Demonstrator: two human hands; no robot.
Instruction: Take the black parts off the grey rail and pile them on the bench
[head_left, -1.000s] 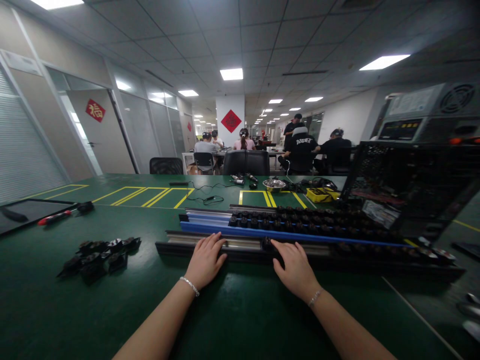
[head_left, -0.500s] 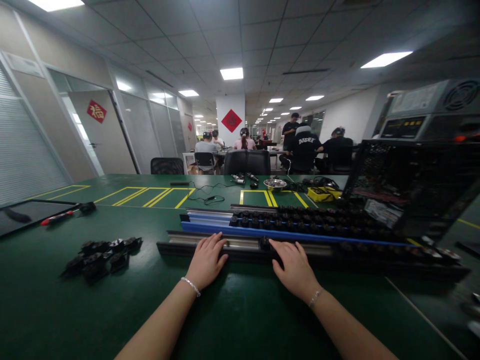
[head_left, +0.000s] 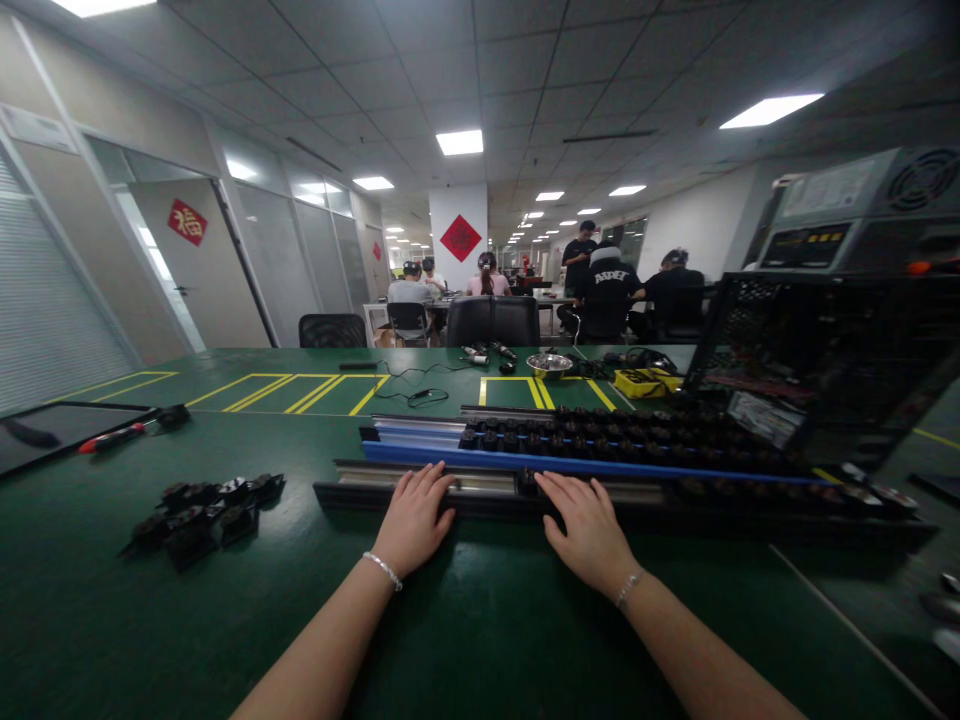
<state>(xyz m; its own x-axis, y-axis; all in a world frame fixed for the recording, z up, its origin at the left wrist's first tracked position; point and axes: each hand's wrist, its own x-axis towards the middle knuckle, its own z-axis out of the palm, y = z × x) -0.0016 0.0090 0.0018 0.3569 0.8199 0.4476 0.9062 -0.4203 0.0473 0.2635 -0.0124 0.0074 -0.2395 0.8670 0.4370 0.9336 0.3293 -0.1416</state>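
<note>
Square ceiling lights [head_left: 460,143] glare white above a dim room, the green table [head_left: 465,640] darkens toward the viewer, and edges stretch.

place: open-plan office and workshop | ceiling light panel [head_left: 460,143] | glazed partitions [head_left: 274,265] | seated people [head_left: 606,285] | yellow-taped green worktop [head_left: 480,620]

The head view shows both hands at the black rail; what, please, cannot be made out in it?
In the head view:
Black rail: partly hidden by left hand and right hand.
Small block: dark, blurred; right hand's grip unclear.
Dark panel: cut off by left edge.
</note>
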